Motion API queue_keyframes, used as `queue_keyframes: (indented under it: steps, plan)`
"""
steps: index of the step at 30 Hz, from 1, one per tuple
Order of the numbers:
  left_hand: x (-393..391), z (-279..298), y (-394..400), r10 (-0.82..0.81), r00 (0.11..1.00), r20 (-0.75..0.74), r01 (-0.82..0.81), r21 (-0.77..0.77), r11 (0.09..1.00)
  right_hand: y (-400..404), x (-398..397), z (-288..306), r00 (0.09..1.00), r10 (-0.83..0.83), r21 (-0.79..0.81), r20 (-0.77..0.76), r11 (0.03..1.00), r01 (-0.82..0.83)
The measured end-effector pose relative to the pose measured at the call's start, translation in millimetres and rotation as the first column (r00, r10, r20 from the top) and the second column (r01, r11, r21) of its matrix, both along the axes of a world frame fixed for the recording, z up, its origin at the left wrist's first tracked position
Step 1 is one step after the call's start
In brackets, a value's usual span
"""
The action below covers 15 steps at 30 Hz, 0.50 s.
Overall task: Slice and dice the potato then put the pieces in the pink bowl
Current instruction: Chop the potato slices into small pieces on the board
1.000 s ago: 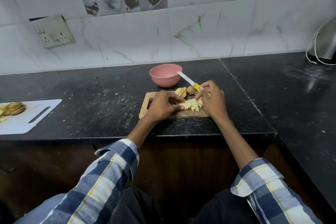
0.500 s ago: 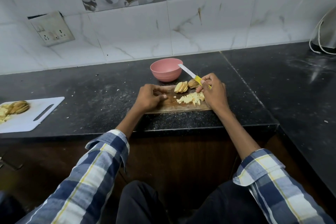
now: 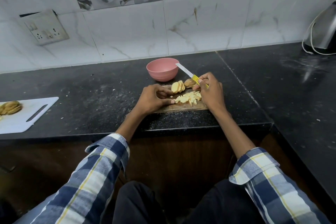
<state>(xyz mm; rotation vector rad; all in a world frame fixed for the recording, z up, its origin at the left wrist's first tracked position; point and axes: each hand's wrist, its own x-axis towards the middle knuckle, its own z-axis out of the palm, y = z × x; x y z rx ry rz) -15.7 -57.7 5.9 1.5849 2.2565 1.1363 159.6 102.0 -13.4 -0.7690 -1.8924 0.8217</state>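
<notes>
I am gripping the knife (image 3: pixel 189 74) in my right hand (image 3: pixel 211 91), blade pointing to 10 o'clock; my left hand (image 3: pixel 152 99) is cupping the diced potato (image 3: pixel 188 98), fingers curled.

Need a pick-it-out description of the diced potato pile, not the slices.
Start at the pink bowl on the black counter; the wooden cutting board lies just in front of it. The diced potato pile sits on the board's near half, between the left hand and right hand. Unlike the fanned round slices behind, it is small pale cubes.

Matt pink plastic bowl (image 3: pixel 162 69), wooden board (image 3: pixel 181 107), speckled glossy black stone counter (image 3: pixel 91 96), polished marble-look tiles (image 3: pixel 200 23).
</notes>
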Motion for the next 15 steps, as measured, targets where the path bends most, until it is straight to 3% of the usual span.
queue_keyframes:
  steps: [3,5,9,15]
  plan:
    - [-4.0,-2.9,-3.4,0.097,0.995,-0.030,-0.094,0.087,0.992,-1.1,1.0,0.6,1.000,0.001,0.004,0.005,1.000,-0.001]
    - [-6.1,-2.6,-3.7,0.129,0.990,-0.052,-0.126,0.059,0.990,-1.3,1.0,0.7,1.000,0.005,0.005,0.006,1.000,-0.005]
    - [-5.6,-0.5,-2.2,0.080,0.993,-0.087,-0.082,-0.022,0.996,-1.2,-0.5,0.5,1.000,0.008,0.007,0.020,1.000,-0.008]
    - [9.1,0.8,4.1,-0.027,1.000,-0.014,0.026,-0.039,0.999,-1.6,-0.4,-0.2,0.999,0.008,-0.004,0.037,1.000,-0.008]
